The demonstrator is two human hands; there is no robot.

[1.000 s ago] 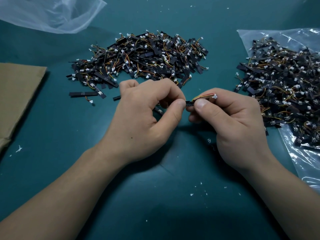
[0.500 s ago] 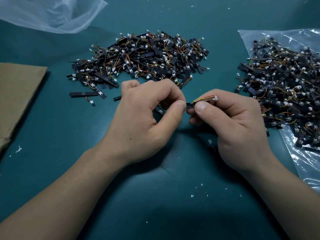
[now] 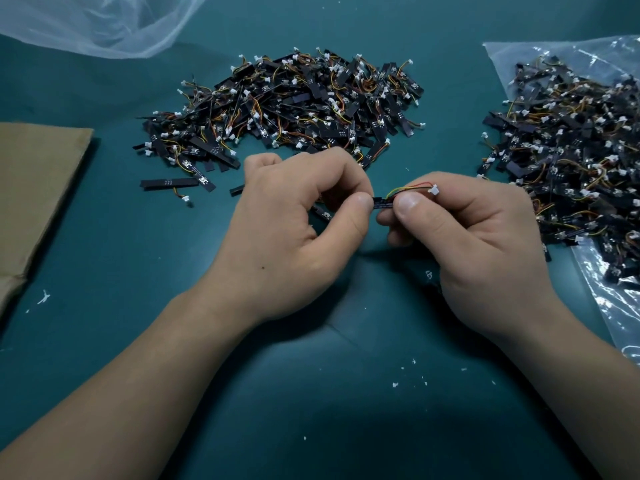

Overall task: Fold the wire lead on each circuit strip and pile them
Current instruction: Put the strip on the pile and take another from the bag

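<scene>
**A:** Where are the hands?

**B:** The left hand [image 3: 294, 230] and the right hand [image 3: 478, 244] meet over the middle of the dark teal table mat [image 3: 311, 393]. Their thumbs are almost tip to tip, and one thin black circuit strip [image 3: 382, 203] is held between them.

**A:** How does each hand hold it?

**B:** The left hand pinches the strip's left end between its thumb and bent forefinger, and the fingers hide most of that end. The right hand clamps the strip's other part under its thumb, with the remaining fingers curled beneath.

**A:** And the lead?

**B:** The thin red, yellow and black wire lead [image 3: 408, 189] arcs up from the strip and runs rightward above the right thumb. It ends in a small white plug [image 3: 433, 190] lying against the right forefinger.

**A:** Where are the other strips?

**B:** A broad loose heap of black strips [image 3: 294, 109] with white plugs lies just beyond the hands. A few single strips [image 3: 169, 182] lie off its left edge. A second heap [image 3: 568, 161] sits to the right on a clear plastic bag [image 3: 609, 306], near the right hand.

**A:** Anything else on the mat?

**B:** A cloudy plastic sheet [image 3: 104, 26] is bunched at the far left corner. A piece of brown cardboard [image 3: 34, 174] lies flat at the left edge. Small white crumbs [image 3: 394, 385] are scattered near the forearms.
</scene>
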